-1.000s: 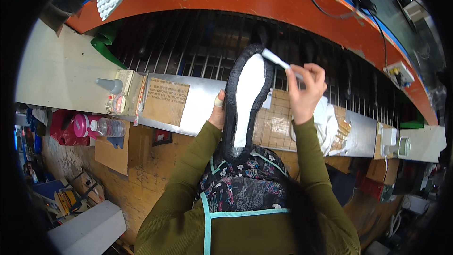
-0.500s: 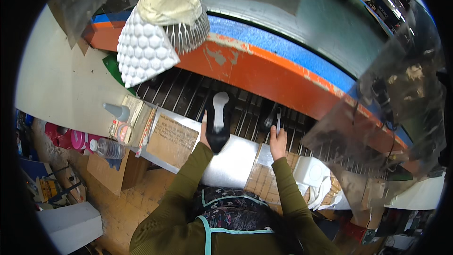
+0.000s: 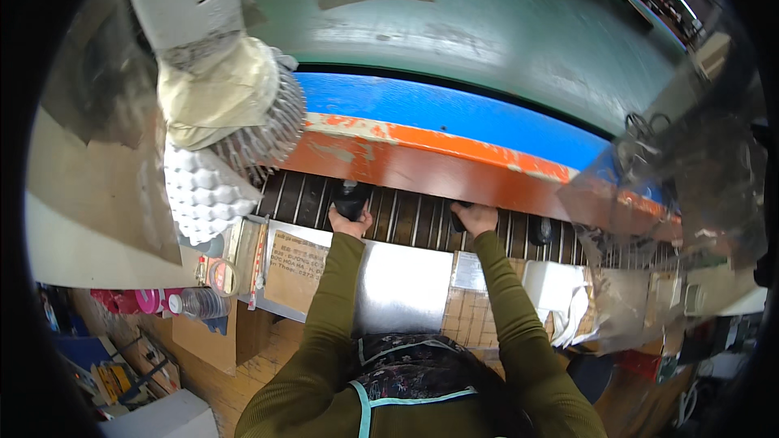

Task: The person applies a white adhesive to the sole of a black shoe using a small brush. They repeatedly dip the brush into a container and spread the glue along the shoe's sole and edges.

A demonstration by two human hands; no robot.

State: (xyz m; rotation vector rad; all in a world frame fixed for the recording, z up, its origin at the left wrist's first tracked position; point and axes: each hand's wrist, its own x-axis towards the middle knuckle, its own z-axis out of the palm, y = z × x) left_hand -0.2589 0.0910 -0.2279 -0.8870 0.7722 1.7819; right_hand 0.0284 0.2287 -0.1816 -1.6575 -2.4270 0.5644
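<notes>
A black shoe (image 3: 350, 199) is held in the left hand (image 3: 349, 221) at the near edge of the slatted conveyor (image 3: 414, 219), its toe pushed in under the orange rail (image 3: 422, 164) that runs along the far side of the slats. The left grip is closed around the shoe's near end, fingers wrapped beneath it. The right hand (image 3: 475, 217) is also at the conveyor, further to the right along the same near edge, closed on a small dark object (image 3: 459, 216); what that object is cannot be told, since the fingers cover most of it.

Judged from how things lie, the shoe has been brought as far as the conveyor but has not been let go: it is partly on the slats and partly still in the hand. A second dark item (image 3: 540, 231) is already lying on the slats further right of the right hand, well apart from the shoe.

On the near side of the conveyor a metal-topped surface (image 3: 402, 288) is seen, with cardboard (image 3: 296, 264) and a white cloth (image 3: 556, 292) on it. To the left of the conveyor stands a white dimpled form (image 3: 203, 195) under a bristled roller (image 3: 268, 134).
</notes>
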